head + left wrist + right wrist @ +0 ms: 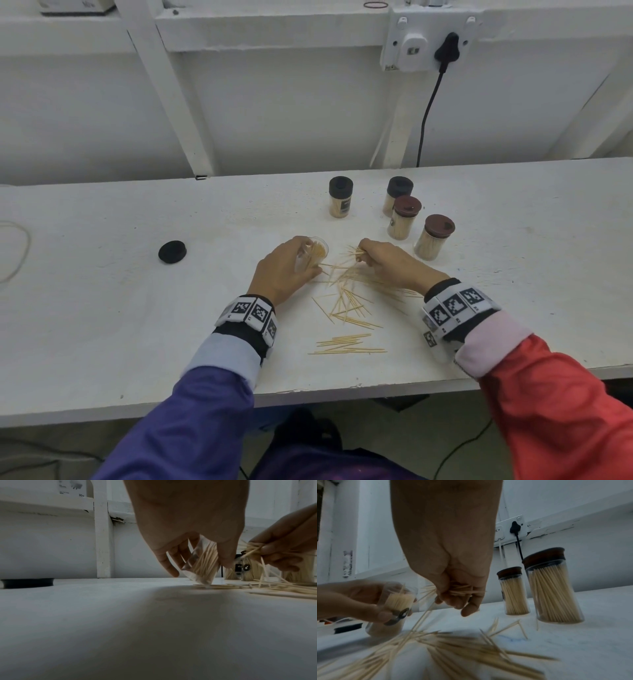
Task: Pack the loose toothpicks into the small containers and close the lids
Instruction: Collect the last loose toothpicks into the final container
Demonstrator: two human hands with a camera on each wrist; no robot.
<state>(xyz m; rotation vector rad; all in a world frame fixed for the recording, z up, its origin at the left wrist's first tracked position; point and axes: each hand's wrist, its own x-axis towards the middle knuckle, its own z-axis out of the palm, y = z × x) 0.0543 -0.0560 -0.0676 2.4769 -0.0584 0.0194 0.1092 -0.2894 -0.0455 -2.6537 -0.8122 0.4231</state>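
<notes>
My left hand (287,270) grips a clear open container (313,255) partly filled with toothpicks, tilted with its mouth toward the right; the same container (200,563) shows in the left wrist view, its base edge on the table. My right hand (380,262) pinches a bunch of toothpicks (354,253) just right of that mouth; the bunch (452,590) sticks out between the curled fingers. Loose toothpicks (349,308) lie scattered on the white table between and below both hands. A black lid (172,251) lies alone to the left.
Several closed, filled containers stand behind the right hand: a black-lidded one (340,201), another black-lidded one (397,195), and two brown-lidded ones (404,217) (434,236). A wall socket with a black plug (447,48) and cable hangs above. The table's front edge (342,394) is near.
</notes>
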